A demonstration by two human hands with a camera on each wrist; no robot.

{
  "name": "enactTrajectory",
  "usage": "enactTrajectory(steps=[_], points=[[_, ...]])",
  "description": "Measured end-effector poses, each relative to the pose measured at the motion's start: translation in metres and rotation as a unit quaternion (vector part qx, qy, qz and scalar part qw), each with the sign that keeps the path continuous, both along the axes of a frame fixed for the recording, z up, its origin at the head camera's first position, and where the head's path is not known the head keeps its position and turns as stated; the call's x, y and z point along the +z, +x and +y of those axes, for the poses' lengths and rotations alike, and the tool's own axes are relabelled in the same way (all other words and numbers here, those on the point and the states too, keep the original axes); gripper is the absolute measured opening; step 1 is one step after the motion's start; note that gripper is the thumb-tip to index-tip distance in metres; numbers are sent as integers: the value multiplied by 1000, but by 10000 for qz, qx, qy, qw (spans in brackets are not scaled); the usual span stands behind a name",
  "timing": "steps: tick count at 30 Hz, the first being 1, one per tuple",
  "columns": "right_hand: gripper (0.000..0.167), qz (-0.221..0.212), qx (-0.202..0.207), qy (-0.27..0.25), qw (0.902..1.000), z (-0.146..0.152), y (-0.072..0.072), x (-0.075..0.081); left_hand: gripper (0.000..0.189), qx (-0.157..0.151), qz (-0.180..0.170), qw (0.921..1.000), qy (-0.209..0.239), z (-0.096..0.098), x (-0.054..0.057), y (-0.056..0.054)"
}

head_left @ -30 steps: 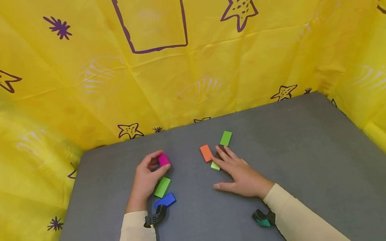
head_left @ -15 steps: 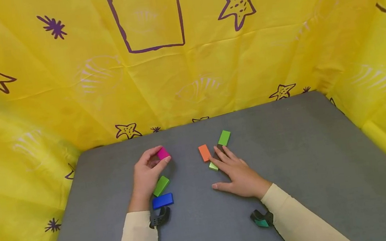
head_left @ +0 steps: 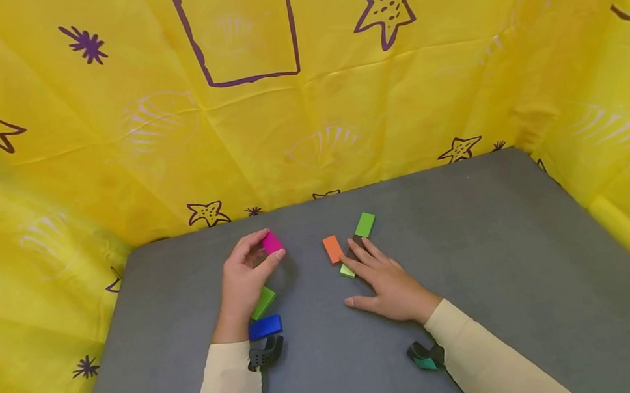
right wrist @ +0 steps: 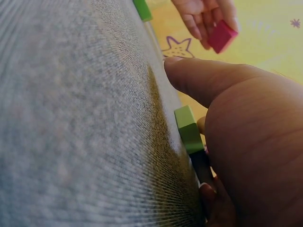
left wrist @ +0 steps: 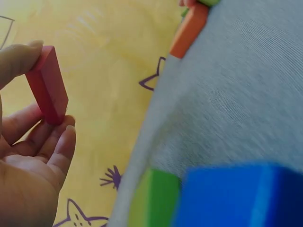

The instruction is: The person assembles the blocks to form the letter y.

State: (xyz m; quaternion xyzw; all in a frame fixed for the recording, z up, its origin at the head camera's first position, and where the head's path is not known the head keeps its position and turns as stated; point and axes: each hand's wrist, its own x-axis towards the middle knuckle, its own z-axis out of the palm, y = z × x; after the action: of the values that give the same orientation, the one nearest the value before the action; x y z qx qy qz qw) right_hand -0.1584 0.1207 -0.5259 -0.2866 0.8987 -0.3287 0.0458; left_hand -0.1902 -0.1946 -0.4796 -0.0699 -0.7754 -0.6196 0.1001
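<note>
Between thumb and fingertips my left hand (head_left: pixel 242 287) pinches a magenta rectangular block (head_left: pixel 273 242), held up off the table. In the left wrist view that block (left wrist: pixel 49 87) stands clear of the cloth, thumb on one end and fingers on the other. My right hand (head_left: pixel 391 285) lies spread with straight fingers touching a dark brown block (head_left: pixel 358 240), which they partly cover. A light green block (head_left: pixel 347 271) peeks out beside the index finger; it also shows as a pale green block (right wrist: pixel 189 130) in the right wrist view. Left of the fingertips is an orange block (head_left: pixel 332 250).
A green block (head_left: pixel 365 224) lies just beyond the dark one. Near my left wrist lie another green block (head_left: pixel 264 301), partly hidden, and a blue block (head_left: pixel 265 327). The grey table (head_left: pixel 337 377) ends at a yellow patterned cloth (head_left: pixel 261 144) behind and at the sides.
My left hand has lifted the magenta block and carried it a little away from me and to the right. The right hand stays over the dark block.
</note>
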Motion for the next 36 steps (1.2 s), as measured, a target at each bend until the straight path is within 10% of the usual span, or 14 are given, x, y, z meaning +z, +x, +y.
enactTrajectory(steps=[17,36], points=[[86,-68,-46,6,10000,0,-1,-1,56,-319,307,9986,295,32,18,-28],[84,-34,-80,-15,10000,0,-2,-1,57,-305,-139,9979,557,68,-16,-59]])
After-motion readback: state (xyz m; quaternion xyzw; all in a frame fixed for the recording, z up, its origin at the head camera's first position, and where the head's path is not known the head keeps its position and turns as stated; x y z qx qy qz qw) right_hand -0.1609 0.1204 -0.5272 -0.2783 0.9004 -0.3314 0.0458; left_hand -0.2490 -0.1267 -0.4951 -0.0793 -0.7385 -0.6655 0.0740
